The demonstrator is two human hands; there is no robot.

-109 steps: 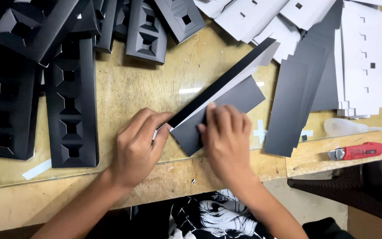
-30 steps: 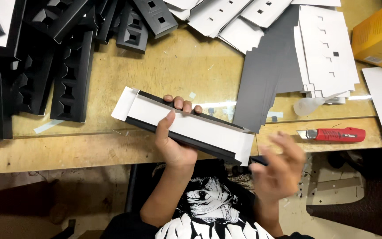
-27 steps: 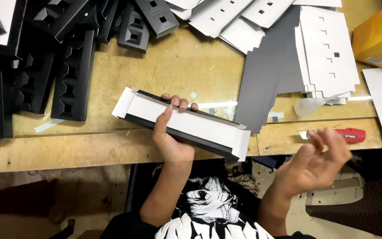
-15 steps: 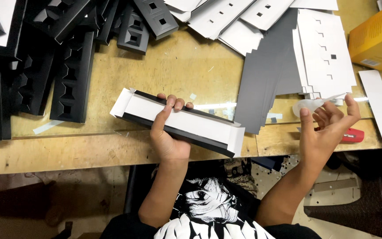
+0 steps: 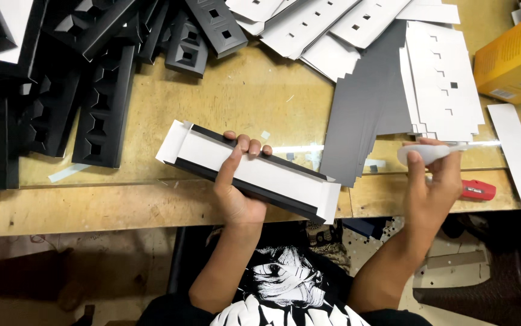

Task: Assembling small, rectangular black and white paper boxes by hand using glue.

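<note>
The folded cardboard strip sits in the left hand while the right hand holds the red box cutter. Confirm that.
Not quite. The head view shows the right hand holding a white glue applicator; the red box cutter lies on the workbench. The left hand does hold the folded cardboard strip.

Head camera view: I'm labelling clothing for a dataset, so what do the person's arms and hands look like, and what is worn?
Both arms are bare, with no sleeves showing on the forearms. The left hand and right hand wear no gloves, rings or watch that I can see. A black shirt with a white graphic print covers the body.
</note>
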